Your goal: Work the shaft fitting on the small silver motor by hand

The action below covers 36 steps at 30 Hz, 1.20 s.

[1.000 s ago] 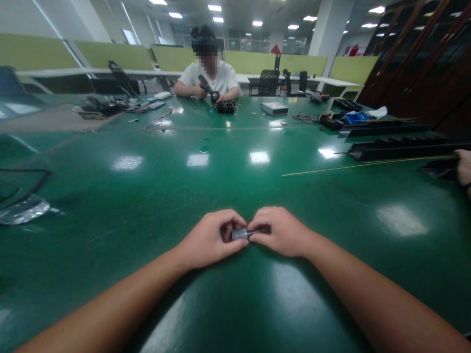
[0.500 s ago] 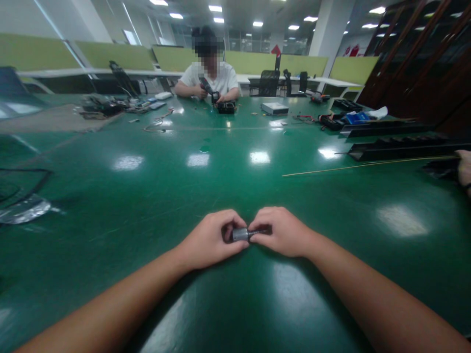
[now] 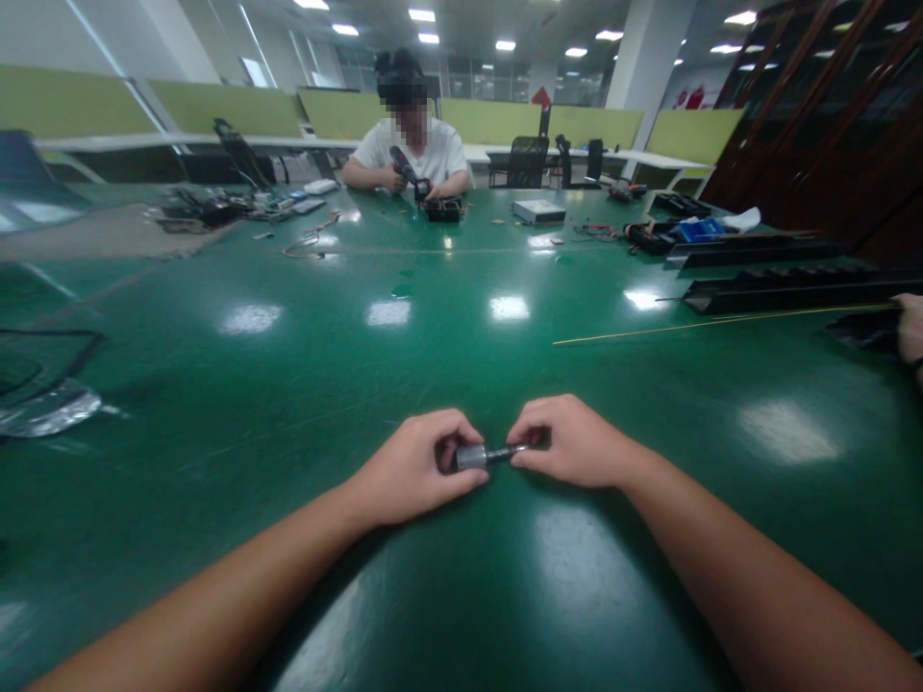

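Note:
Just above the green table, my left hand (image 3: 414,468) pinches a small grey metal cylinder (image 3: 471,457) between thumb and fingers. From the cylinder's right end juts a thin dark rod (image 3: 499,454), lying almost level. At the rod's far end the thumb and fingertips of my right hand (image 3: 566,442) are closed around it. A stretch of the rod shows between the two hands. Whether rod and cylinder are one piece cannot be told, and the cylinder's left end is partly hidden by my left fingers.
Across the green table (image 3: 433,365) a person (image 3: 408,154) works on a black device (image 3: 442,209). Black metal channels (image 3: 785,288) and a thin yellowish rod (image 3: 627,334) lie to the right, near another person's hand (image 3: 912,327). Cables and clear plastic (image 3: 54,411) lie left.
My right hand has slid right and slightly up along the rod, baring more of it. My left hand and the cylinder have hardly moved.

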### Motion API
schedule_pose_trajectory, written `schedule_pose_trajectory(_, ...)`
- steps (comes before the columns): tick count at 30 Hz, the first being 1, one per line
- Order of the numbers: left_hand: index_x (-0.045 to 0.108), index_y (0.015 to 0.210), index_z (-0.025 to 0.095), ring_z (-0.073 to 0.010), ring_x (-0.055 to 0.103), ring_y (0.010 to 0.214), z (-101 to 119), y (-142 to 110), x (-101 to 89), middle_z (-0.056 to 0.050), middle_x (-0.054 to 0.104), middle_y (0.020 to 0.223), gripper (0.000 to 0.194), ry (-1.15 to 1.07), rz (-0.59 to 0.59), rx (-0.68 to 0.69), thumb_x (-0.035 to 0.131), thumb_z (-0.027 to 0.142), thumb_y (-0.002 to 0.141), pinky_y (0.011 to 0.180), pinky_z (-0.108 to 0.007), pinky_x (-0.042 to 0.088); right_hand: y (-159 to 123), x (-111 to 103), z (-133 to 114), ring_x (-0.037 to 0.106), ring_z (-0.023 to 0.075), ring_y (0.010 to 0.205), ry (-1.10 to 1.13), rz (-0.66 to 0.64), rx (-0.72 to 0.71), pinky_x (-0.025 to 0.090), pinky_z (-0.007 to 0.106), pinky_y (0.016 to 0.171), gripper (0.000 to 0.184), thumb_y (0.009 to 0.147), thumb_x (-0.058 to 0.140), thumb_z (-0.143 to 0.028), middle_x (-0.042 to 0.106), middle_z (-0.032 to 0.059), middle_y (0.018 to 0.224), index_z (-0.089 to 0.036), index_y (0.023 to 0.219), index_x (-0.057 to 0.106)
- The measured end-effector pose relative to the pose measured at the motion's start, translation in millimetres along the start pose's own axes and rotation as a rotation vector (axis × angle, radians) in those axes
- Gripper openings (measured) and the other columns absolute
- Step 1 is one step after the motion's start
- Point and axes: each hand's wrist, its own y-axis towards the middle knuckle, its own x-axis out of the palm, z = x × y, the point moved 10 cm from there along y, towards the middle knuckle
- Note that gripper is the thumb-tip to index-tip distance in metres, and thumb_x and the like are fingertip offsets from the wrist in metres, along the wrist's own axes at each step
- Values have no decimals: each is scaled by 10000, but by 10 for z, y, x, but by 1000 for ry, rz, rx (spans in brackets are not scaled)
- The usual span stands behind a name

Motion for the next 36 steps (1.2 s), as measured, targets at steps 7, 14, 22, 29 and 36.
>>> schedule_pose_trajectory(7, 658, 930, 180, -130, 555, 630, -3, -5, -3, 9, 601, 747, 201, 1, 8, -2, 712, 308, 785, 576, -228, 416, -43, -103, 171, 615, 125, 680, 5, -42, 55, 452, 240, 634, 116, 718, 743, -190, 693, 13, 768, -176, 832, 758)
schedule_pose_trajectory(14, 654, 922, 178, -138, 556, 657, -14, -31, -16, 5, 604, 765, 201, 10, 7, 1, 723, 304, 781, 591, -234, 416, -98, -155, 371, 623, 135, 692, 81, -115, 159, 482, 254, 656, 158, 709, 757, -255, 705, 25, 781, -162, 837, 759)
schedule_pose_trajectory(22, 648, 924, 176, -135, 559, 646, -23, -43, -30, 9, 598, 754, 213, -3, 12, -1, 726, 312, 780, 583, -229, 418, -105, -168, 412, 639, 150, 718, 103, -115, 190, 488, 264, 674, 186, 698, 759, -270, 722, 37, 800, -161, 848, 762)
schedule_pose_trajectory(29, 650, 913, 177, -130, 558, 633, -20, -44, -42, 15, 596, 740, 203, -8, 20, 5, 730, 299, 773, 573, -221, 414, -99, -179, 407, 638, 150, 711, 107, -119, 188, 488, 265, 670, 187, 693, 760, -272, 724, 36, 801, -161, 844, 763)
schedule_pose_trajectory(36, 647, 924, 172, -132, 557, 639, -21, -42, -31, 10, 596, 753, 211, -7, 9, 3, 723, 307, 781, 581, -226, 418, -102, -156, 400, 638, 150, 719, 112, -133, 190, 485, 266, 677, 202, 708, 761, -286, 727, 42, 822, -159, 865, 765)
